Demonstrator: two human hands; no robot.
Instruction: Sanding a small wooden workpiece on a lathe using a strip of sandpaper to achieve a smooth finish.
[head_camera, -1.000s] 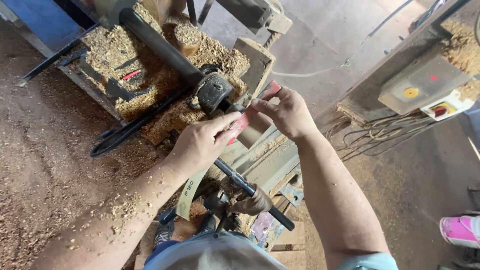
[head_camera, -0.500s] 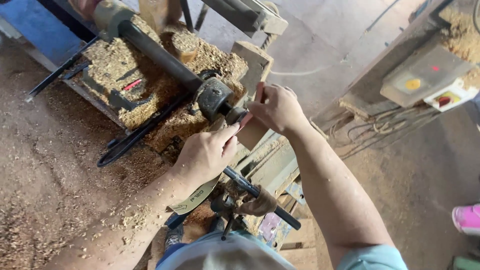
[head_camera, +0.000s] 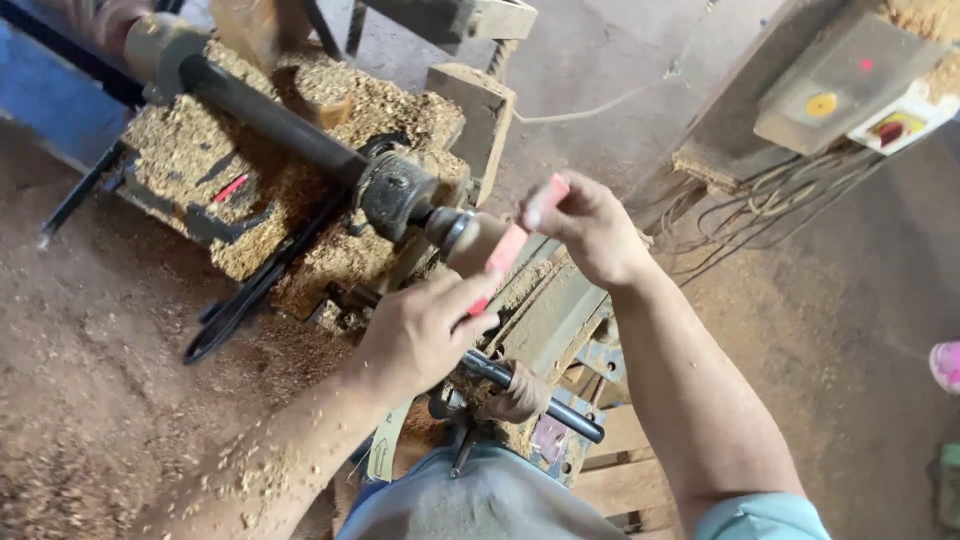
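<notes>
Both hands stretch the red sandpaper strip (head_camera: 510, 250) diagonally across the lathe workpiece (head_camera: 478, 243).

My left hand (head_camera: 420, 335) and right hand (head_camera: 585, 230) stretch a red sandpaper strip (head_camera: 508, 250) across the round wooden workpiece (head_camera: 475, 243) on the sawdust-covered lathe (head_camera: 300, 190).

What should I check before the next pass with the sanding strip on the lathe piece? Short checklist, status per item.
1. Left hand grips the lower end of the red sanding strip: ok.
2. Right hand grips the upper end: ok.
3. Strip is stretched across the wooden workpiece: ok.
4. Fingers clear of the metal chuck: ok, both hands are on the near side of it.
5. Workpiece spinning or stopped: cannot tell.
6. Loose strip tail under the left wrist clear of the black handle bar: not ok, it hangs close beside it.
</notes>
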